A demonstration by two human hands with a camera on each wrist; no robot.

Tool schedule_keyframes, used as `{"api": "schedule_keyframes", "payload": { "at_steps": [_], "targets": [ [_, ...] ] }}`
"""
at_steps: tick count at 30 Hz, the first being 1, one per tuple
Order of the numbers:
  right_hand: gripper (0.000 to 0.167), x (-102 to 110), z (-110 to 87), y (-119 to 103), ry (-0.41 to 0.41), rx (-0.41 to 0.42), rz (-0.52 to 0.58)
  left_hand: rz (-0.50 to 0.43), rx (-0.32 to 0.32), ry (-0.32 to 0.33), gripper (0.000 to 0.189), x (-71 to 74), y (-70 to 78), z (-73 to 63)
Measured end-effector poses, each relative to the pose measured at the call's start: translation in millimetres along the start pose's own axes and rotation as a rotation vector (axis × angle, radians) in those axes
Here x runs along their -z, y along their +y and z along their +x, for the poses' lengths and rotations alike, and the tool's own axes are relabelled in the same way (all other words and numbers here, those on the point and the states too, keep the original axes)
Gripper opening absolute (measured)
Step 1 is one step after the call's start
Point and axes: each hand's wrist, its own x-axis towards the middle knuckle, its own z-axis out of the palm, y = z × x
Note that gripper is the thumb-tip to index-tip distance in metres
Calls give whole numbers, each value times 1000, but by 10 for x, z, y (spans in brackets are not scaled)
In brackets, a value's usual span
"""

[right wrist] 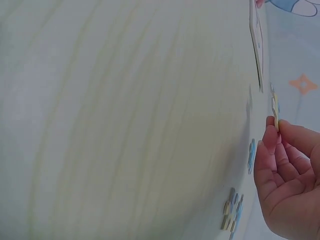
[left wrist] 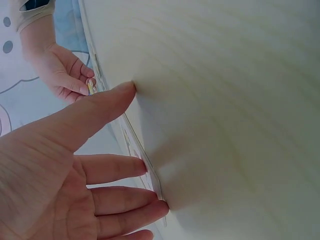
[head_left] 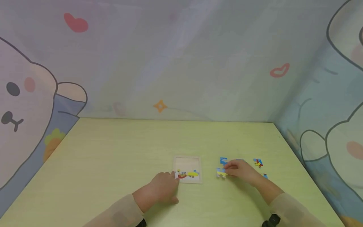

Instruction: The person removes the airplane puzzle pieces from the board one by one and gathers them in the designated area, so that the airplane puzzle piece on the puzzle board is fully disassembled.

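My left hand (head_left: 165, 187) lies at the lower left corner of a square wooden puzzle tray (head_left: 201, 170), its fingertips on the frame's edge. In the left wrist view the fingers (left wrist: 117, 169) are nearly straight and the thumb is spread apart. Joined jigsaw pieces (head_left: 187, 174) with red and yellow pictures fill the tray's lower part; the upper part shows bare board. To the right of the tray, my right hand (head_left: 242, 171) pinches a blue and yellow jigsaw piece (head_left: 221, 172) between thumb and fingertips. The right wrist view shows this piece (right wrist: 275, 107) edge-on, lifted over the table.
Loose jigsaw pieces lie around the right hand: a blue one (head_left: 223, 160) just behind the held piece, a red, yellow and blue one (head_left: 258, 162) farther right, and another (head_left: 265, 176) partly hidden by the wrist. The pale wooden table (head_left: 122, 148) meets a printed cloth backdrop (head_left: 181, 63) behind.
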Motion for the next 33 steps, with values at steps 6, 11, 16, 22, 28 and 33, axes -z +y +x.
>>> {"api": "schedule_keyframes", "payload": {
  "at_steps": [6, 11, 16, 22, 28, 33],
  "targets": [
    [14, 45, -3, 24, 35, -24, -71, -11, 0, 16, 67, 18, 2, 0],
    [9, 56, 12, 76, 52, -16, -165, -15, -4, 20, 67, 32, 0, -9],
    [6, 54, 11, 92, 53, -15, -207, -11, -3, 15, 67, 34, 7, -3],
    [4, 50, -12, 81, 53, -22, -231, -12, 2, 9, 68, 39, 28, -5],
    [3, 59, -28, 68, 65, -9, -280, -15, 4, 1, 67, 37, 39, 7],
    [3, 62, -30, 69, 77, 16, -305, -13, 9, -14, 68, 25, 43, 15]
  ]
}}
